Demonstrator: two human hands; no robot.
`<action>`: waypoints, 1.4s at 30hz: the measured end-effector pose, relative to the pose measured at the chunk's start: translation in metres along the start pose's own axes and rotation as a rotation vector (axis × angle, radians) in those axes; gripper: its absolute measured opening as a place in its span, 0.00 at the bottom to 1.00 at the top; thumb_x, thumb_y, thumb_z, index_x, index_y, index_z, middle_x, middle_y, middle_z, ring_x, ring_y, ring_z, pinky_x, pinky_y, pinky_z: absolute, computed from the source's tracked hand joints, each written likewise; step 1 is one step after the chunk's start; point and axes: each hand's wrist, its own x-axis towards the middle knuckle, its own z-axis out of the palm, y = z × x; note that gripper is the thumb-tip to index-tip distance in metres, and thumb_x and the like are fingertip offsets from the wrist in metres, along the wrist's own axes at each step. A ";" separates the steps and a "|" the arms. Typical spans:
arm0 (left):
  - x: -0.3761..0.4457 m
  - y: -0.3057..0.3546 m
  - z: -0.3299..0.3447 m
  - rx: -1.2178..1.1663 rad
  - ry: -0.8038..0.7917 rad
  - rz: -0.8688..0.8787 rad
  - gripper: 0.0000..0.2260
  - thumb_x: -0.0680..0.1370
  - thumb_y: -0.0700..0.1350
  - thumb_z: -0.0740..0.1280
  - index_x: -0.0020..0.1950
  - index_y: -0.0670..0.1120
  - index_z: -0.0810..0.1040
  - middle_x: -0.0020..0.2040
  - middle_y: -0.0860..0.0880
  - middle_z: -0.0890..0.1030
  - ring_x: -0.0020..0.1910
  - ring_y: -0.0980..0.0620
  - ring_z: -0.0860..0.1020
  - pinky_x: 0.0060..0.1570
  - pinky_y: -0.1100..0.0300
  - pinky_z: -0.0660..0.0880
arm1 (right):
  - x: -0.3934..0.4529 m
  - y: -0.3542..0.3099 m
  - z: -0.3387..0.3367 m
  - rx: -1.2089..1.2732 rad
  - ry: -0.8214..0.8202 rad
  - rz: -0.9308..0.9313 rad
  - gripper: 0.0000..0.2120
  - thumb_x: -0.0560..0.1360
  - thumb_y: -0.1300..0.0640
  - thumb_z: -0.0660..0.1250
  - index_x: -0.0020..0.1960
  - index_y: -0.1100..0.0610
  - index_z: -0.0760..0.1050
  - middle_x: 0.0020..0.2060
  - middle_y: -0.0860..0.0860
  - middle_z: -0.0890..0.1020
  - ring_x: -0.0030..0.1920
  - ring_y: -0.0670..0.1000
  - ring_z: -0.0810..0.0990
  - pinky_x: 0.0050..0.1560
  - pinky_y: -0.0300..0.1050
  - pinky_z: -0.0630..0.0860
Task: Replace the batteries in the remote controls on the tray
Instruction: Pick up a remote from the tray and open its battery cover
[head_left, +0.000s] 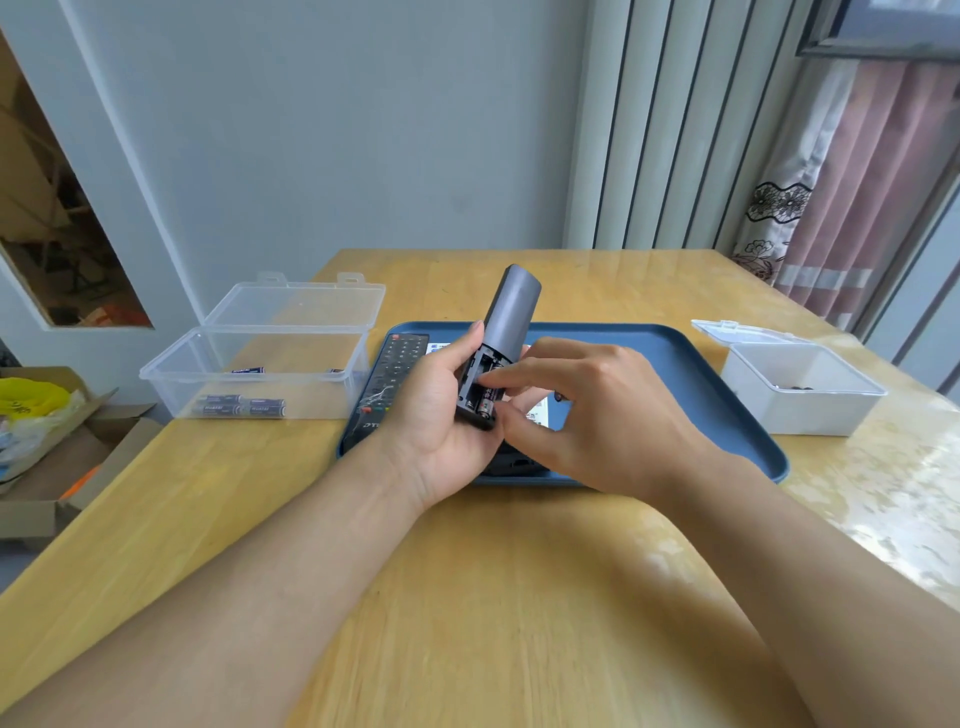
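My left hand (441, 410) grips a grey remote (509, 312) upright over the blue tray (675, 364), back side toward me, its battery compartment uncovered. A dark battery (487, 402) lies in the compartment. My right hand (582, 410) pinches that battery with forefinger and thumb. A black remote (389, 374) with many buttons lies at the tray's left side. A dark object on the tray is mostly hidden below my hands.
A clear open box (260, 358) holding several blue batteries (239, 406) stands left of the tray. A smaller white open box (800, 384) with dark items inside sits to the right. Cardboard boxes (52, 452) lie on the floor at the left.
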 end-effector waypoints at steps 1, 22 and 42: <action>0.000 0.001 0.000 -0.002 0.000 0.010 0.17 0.83 0.51 0.63 0.57 0.37 0.80 0.43 0.44 0.84 0.39 0.49 0.86 0.53 0.57 0.82 | 0.000 -0.002 0.000 0.002 -0.010 -0.006 0.13 0.74 0.45 0.66 0.55 0.43 0.84 0.43 0.41 0.83 0.39 0.50 0.82 0.35 0.49 0.78; 0.001 -0.002 -0.001 -0.001 -0.020 0.052 0.15 0.82 0.50 0.65 0.54 0.39 0.82 0.43 0.44 0.84 0.41 0.49 0.85 0.47 0.56 0.84 | -0.001 -0.001 -0.001 -0.021 -0.022 -0.027 0.12 0.72 0.44 0.69 0.53 0.41 0.85 0.42 0.41 0.84 0.29 0.36 0.68 0.29 0.36 0.64; 0.002 0.001 -0.001 0.000 0.009 0.024 0.15 0.82 0.49 0.66 0.56 0.38 0.81 0.47 0.42 0.80 0.42 0.49 0.81 0.40 0.58 0.83 | 0.003 -0.012 0.006 -0.127 0.052 -0.086 0.08 0.71 0.51 0.67 0.46 0.46 0.84 0.38 0.45 0.83 0.30 0.52 0.78 0.26 0.44 0.73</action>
